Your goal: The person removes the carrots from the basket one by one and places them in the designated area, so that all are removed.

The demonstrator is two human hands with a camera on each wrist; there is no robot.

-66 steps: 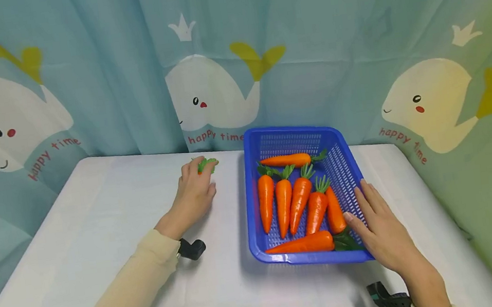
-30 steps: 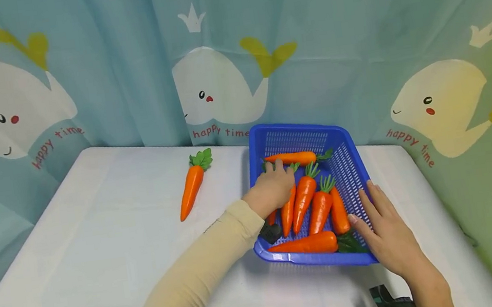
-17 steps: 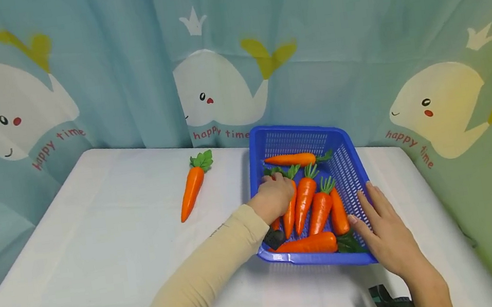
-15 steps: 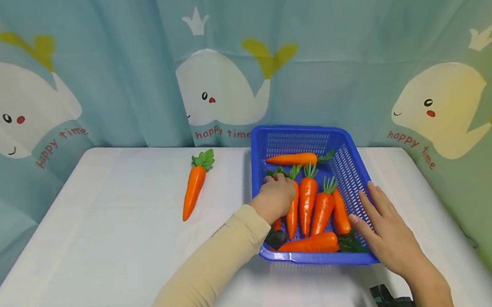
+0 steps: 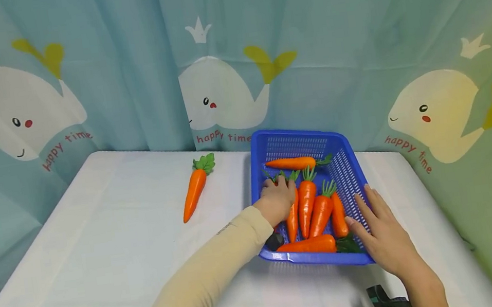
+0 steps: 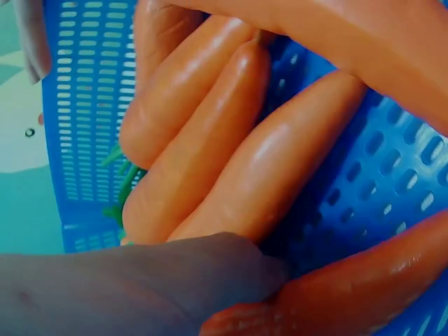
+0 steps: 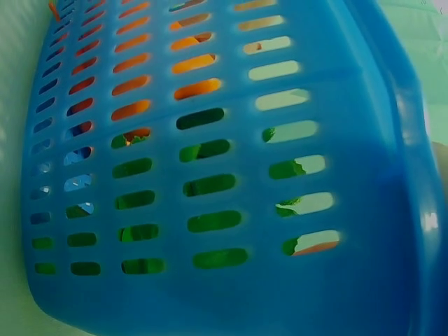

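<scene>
In the head view, a blue plastic basket [image 5: 278, 257] holds several glossy orange carrots with green tops. My left hand [image 5: 276, 200] reaches into its left side, fingers curled down round the upper end of the leftmost carrot, which is mostly hidden beneath the hand. In the left wrist view the thumb [image 6: 161, 280] lies against that carrot [image 6: 364, 294], with the neighbouring carrots [image 6: 259, 175] beside it. My right hand [image 5: 384, 231] rests on the basket's right rim with its fingers straight. The right wrist view faces the slotted basket wall [image 7: 378, 210], carrots and leaves showing through.
One carrot [image 5: 194, 194] lies on the white table [image 5: 112, 233], left of the basket. Inside the basket, one carrot [image 5: 291, 163] lies crosswise at the back and another carrot [image 5: 309, 245] at the front. A whale-print curtain [image 5: 328, 33] hangs behind the table.
My left hand let go of a carrot on the table, moved right into the basket and curled over the leftmost carrot there. My right hand has stayed on the rim.
</scene>
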